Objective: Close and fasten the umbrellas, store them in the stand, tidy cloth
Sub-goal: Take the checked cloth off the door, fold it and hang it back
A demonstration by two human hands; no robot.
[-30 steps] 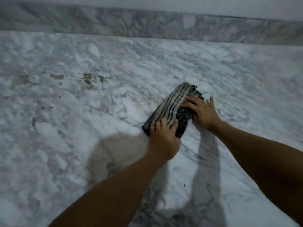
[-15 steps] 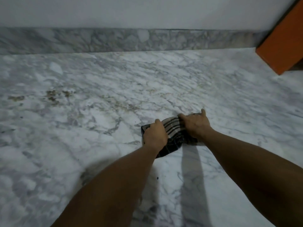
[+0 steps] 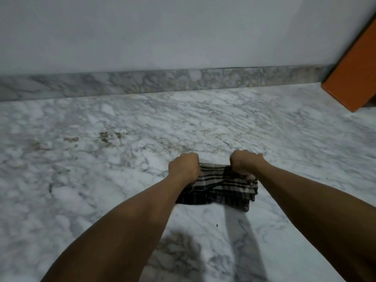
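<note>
A folded dark checked cloth (image 3: pixel 220 188) with pale stripes hangs between my two hands just above the marble floor (image 3: pixel 101 180). My left hand (image 3: pixel 185 166) grips its upper left corner with curled fingers. My right hand (image 3: pixel 245 162) grips the upper right corner the same way. The cloth's lower edge droops toward me. No umbrella or stand is in view.
A marble skirting (image 3: pixel 142 82) runs along the foot of a plain pale wall (image 3: pixel 162 31). An orange block-shaped object (image 3: pixel 354 78) leans in at the far right. Brownish stains (image 3: pixel 107 136) mark the floor to the left.
Both hands went from pressing flat on the cloth on the floor to gripping its upper corners and lifting it. My view has tilted up toward the wall.
</note>
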